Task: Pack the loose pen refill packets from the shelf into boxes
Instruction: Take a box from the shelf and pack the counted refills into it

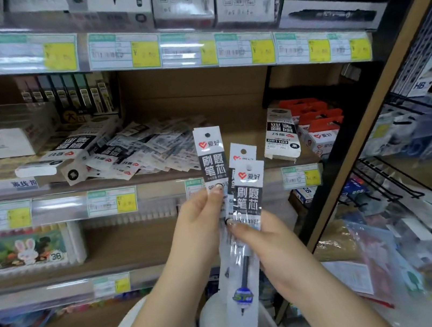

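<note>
I hold three long white-and-black pen refill packets upright in front of the shelf. My left hand (200,222) pinches the leftmost refill packet (211,161) with thumb and fingers. My right hand (264,240) grips the front refill packet (248,195), with a third packet (242,153) tucked behind it. A heap of loose refill packets (147,148) lies on the middle shelf behind. An open refill box (281,136) stands upright to the right of the heap, and another refill box (72,155) lies on its side at the heap's left.
Red-topped packets (320,130) stand right of the upright box. Price tags line the shelf edges (113,200). A crayon box with a rabbit (22,250) sits on the lower shelf. A wooden post (366,122) divides off hooks hung with stationery at the right.
</note>
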